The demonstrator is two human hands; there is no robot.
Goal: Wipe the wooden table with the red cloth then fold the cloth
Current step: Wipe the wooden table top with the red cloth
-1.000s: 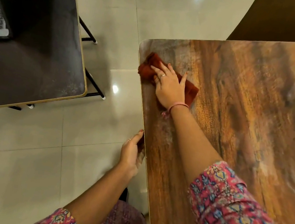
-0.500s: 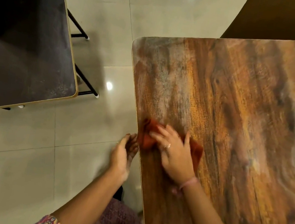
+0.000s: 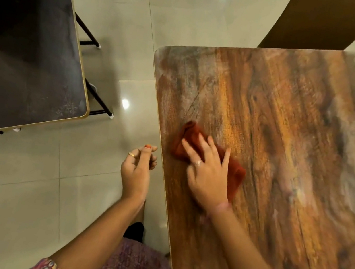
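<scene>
The red cloth (image 3: 189, 136) lies bunched on the wooden table (image 3: 290, 129), near its left edge. My right hand (image 3: 206, 172) presses flat on the cloth with straight, spread fingers, covering its middle; cloth shows past the fingertips and beside the thumb. My left hand (image 3: 138, 167) hangs just off the table's left edge, over the floor. Its fingers are loosely curled and hold nothing, and it does not touch the table.
A dark table (image 3: 25, 57) with thin black legs stands to the left across a gap of pale tiled floor (image 3: 111, 17). A brown chair back (image 3: 319, 22) stands behind the wooden table's far edge.
My right hand dragged the cloth from the table's far left corner toward me along the left edge, then slightly right. My left hand came off the table edge and now hangs free.
</scene>
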